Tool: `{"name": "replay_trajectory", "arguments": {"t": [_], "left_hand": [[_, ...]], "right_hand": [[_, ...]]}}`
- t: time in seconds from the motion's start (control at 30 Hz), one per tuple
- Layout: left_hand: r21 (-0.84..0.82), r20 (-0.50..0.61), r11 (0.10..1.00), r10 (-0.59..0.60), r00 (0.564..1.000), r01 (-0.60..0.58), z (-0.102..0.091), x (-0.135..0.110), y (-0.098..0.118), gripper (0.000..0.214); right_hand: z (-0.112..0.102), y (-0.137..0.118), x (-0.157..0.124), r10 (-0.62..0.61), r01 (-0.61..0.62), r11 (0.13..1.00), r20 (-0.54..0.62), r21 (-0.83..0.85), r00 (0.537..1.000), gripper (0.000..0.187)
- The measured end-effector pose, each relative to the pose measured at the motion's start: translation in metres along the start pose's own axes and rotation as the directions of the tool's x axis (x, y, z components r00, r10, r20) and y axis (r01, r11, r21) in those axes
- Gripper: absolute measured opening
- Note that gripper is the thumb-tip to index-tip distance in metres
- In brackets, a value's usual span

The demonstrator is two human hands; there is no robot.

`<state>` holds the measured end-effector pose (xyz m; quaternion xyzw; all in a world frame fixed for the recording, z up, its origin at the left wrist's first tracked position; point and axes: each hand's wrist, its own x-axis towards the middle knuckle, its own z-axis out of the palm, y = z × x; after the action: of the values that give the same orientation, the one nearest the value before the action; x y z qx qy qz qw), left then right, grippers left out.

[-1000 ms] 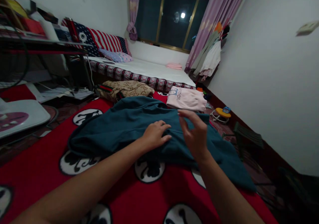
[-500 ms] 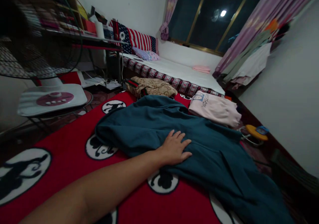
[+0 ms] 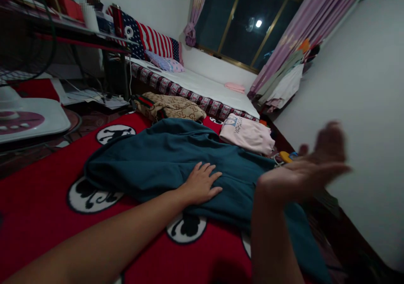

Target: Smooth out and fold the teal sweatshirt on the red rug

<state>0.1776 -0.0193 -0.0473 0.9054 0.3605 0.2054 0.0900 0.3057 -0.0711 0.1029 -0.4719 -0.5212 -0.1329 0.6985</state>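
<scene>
My left hand (image 3: 202,184) flat and open on the teal garment (image 3: 151,160), my right hand (image 3: 303,172) raised above it, blurred, open and empty, red blanket (image 3: 44,208) beneath

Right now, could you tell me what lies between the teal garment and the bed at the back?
In the head view, between the teal garment and the bed lie a folded tan patterned garment and a folded pink shirt, both on the red blanket.

home bedroom | mattress (image 3: 202,86) | curtains (image 3: 284,44) | window (image 3: 246,27)
</scene>
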Motion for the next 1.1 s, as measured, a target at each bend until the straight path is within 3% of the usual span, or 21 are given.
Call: {"name": "replay_trajectory", "arguments": {"t": [0.07,0.1,0.13,0.2,0.3,0.37,0.43,0.53,0.6,0.73,0.77,0.83,0.9,0.97,1.1], "left_hand": [[-0.009,0.011,1.0,0.012,1.0,-0.012,-0.001,0.001,-0.001,0.056],[-0.012,0.018,1.0,0.015,1.0,-0.015,-0.001,0.001,-0.002,0.056],[-0.014,0.023,1.0,0.016,1.0,-0.016,-0.002,0.001,-0.002,0.056],[-0.014,0.031,1.0,0.014,0.999,-0.013,-0.004,0.001,-0.002,0.056],[-0.018,0.033,1.0,0.016,0.999,-0.016,-0.006,0.001,-0.002,0.057],[-0.014,0.034,1.0,0.018,0.999,-0.018,-0.006,0.001,-0.001,0.058],[0.003,0.04,1.0,0.017,0.999,-0.017,-0.005,0.001,0.001,0.058],[0.032,0.082,0.999,0.025,0.996,-0.027,-0.009,-0.004,0.005,0.059],[0.039,0.165,0.996,0.075,0.984,-0.082,-0.022,-0.015,0.007,0.063],[-0.042,0.384,0.955,0.286,0.878,-0.293,-0.078,-0.055,-0.001,0.064],[-0.072,0.403,0.94,0.332,0.853,-0.332,-0.095,-0.068,-0.007,0.06],[-0.064,0.37,0.929,0.361,0.856,-0.365,-0.126,-0.092,-0.025,0.067],[0.016,0.352,0.954,0.276,0.894,-0.301,-0.148,-0.114,-0.048,0.086],[0.083,0.362,0.98,0.14,0.922,-0.181,-0.157,-0.132,-0.071,0.096],[0.11,0.371,0.993,0.002,0.929,-0.046,-0.147,-0.152,-0.099,0.091]], "right_hand": [[0.009,0.015,-0.015,0.006,-0.006,1.0,0.08,0.004,0.997,0.046],[0.008,0.024,-0.024,0.013,-0.012,1.0,0.219,-0.006,0.976,0.042],[0.002,0.033,-0.035,0.024,-0.014,1.0,0.401,-0.028,0.916,0.04],[-0.023,0.049,-0.054,0.019,0.039,0.997,0.671,-0.071,0.741,0.039],[-0.08,0.069,-0.075,0.007,0.199,0.973,0.872,-0.12,0.489,0.046],[-0.119,0.083,-0.082,0.049,0.27,0.948,0.918,-0.167,0.395,0.052],[-0.15,0.098,-0.086,0.092,0.351,0.909,0.931,-0.223,0.354,0.059],[-0.178,0.117,-0.09,0.091,0.46,0.855,0.942,-0.24,0.323,0.067],[-0.189,0.125,-0.094,0.074,0.503,0.83,0.941,-0.241,0.329,0.069],[-0.204,0.135,-0.096,0.038,0.529,0.817,0.938,-0.228,0.345,0.064],[-0.206,0.138,-0.095,0.032,0.524,0.822,0.937,-0.222,0.348,0.063],[-0.211,0.145,-0.094,0.021,0.505,0.837,0.935,-0.21,0.354,0.061],[-0.212,0.151,-0.093,0.015,0.486,0.849,0.929,-0.207,0.369,0.06],[-0.211,0.155,-0.093,0.028,0.472,0.85,0.914,-0.234,0.404,0.063],[-0.203,0.152,-0.095,0.015,0.481,0.838,0.891,-0.259,0.454,0.07]]}}
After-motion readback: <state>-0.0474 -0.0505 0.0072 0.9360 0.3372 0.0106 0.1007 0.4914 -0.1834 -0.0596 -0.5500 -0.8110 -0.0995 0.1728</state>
